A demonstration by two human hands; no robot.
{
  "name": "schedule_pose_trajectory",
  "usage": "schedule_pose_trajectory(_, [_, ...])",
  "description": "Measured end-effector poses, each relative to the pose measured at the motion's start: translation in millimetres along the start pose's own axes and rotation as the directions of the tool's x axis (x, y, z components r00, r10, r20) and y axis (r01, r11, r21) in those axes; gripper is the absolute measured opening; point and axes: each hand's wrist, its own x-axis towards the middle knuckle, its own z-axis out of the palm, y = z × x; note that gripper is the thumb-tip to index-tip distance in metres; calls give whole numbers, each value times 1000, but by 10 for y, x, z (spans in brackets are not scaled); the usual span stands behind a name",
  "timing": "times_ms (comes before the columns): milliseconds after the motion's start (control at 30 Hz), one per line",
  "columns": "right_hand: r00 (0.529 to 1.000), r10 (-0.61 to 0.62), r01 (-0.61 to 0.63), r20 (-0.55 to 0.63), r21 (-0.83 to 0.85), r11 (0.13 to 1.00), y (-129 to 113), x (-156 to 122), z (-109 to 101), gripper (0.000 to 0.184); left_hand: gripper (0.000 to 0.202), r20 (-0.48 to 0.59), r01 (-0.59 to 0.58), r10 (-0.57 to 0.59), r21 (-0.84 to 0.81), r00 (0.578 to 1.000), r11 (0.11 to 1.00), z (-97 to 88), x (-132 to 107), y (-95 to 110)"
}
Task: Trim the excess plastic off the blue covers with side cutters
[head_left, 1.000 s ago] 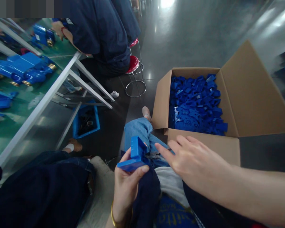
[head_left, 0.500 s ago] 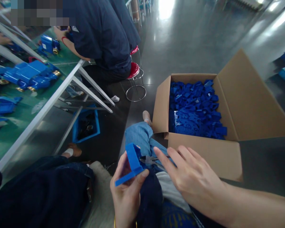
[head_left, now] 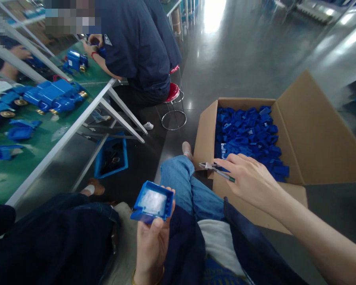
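My left hand [head_left: 154, 241] grips a small blue plastic housing [head_left: 141, 215] above my lap, its hollow side turned up toward me. A pale, shiny patch fills much of the housing's inner floor. Held in my right hand [head_left: 246, 174] is a pair of pliers or nippers [head_left: 209, 165], its metal jaws pointing left, apart from the housing. That hand is in front of the near edge of a cardboard box [head_left: 206, 134]. Inside the box lies a heap of blue plastic parts [head_left: 246, 126].
On the left, a green-topped table [head_left: 47, 162] carries blue meter-like units [head_left: 53, 97] with brass fittings. A co-worker in a dark jacket [head_left: 136, 51] sits there on a red stool [head_left: 172, 93]. Under the table stands a blue crate [head_left: 126, 154]. Another person's dark-clothed leg [head_left: 62, 237] is close at left.
The pliers have moved away from the housing, up and to the right toward the box. My left hand has turned the housing so its hollow inside now faces me.
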Motion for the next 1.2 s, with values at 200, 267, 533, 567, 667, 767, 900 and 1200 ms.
schedule_pose_trajectory(200, [996,-86,67,5,578,814,-162,89,-85,22,46,81,65,-57,-100,995,993,54,-34,45])
schedule_pose_trajectory(267, [998,-58,19,29,722,692,-217,145,-25,18,45,133,129,-110,-138,985,982,52,-38,39])
schedule_pose_trajectory(533, [936,-181,-317,302,947,-58,-420,257,390,46,56,598,793,-617,-54,512,606,-166,201,-19])
schedule_pose_trajectory(567, [921,-196,-359,337,929,-87,-433,234,428,48,59,609,833,-652,-25,451,553,-194,252,-41])
schedule_pose_trajectory(667, [898,-202,-416,391,904,-96,-460,148,502,52,62,616,892,-716,49,328,450,-227,375,-115])
schedule_pose_trajectory(767, [889,-180,-443,421,891,-105,-479,90,538,57,63,572,884,-740,53,354,465,-183,440,-169])
schedule_pose_trajectory(900, [896,-100,-441,432,892,-102,-484,88,572,56,67,497,831,-735,47,462,554,-134,465,-214])
schedule_pose_trajectory(1200, [877,99,-458,470,881,-120,-589,159,562,62,85,118,119,-143,185,983,975,4,131,-382])
